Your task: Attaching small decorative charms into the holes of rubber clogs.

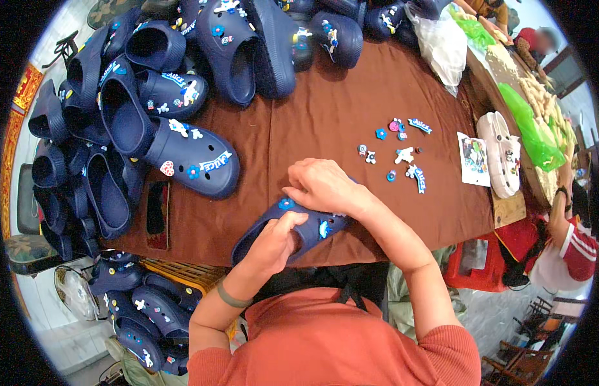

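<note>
A dark blue foam clog [333,225] lies at the table's near edge, its toe pointing to the upper right. My left hand [273,243] grips it at the foot opening, thumb on the rim and the other fingers hidden inside. Curled over the upper is my right hand [320,185], which hides part of the toe and whatever is under its fingers. A blue flower charm [287,204] and a blue-and-white charm [324,229] show on the upper. Right of my hands lie several loose charms, among them a white figure charm [404,155] and a blue ribbon-shaped charm [420,180].
Many decorated navy clogs [193,157] are heaped along the left and far side, with more clogs [164,309] in a yellow basket below. A phone [158,215] lies left. A white clog [499,154] stands beside a picture card [473,159]. Other people work at the right.
</note>
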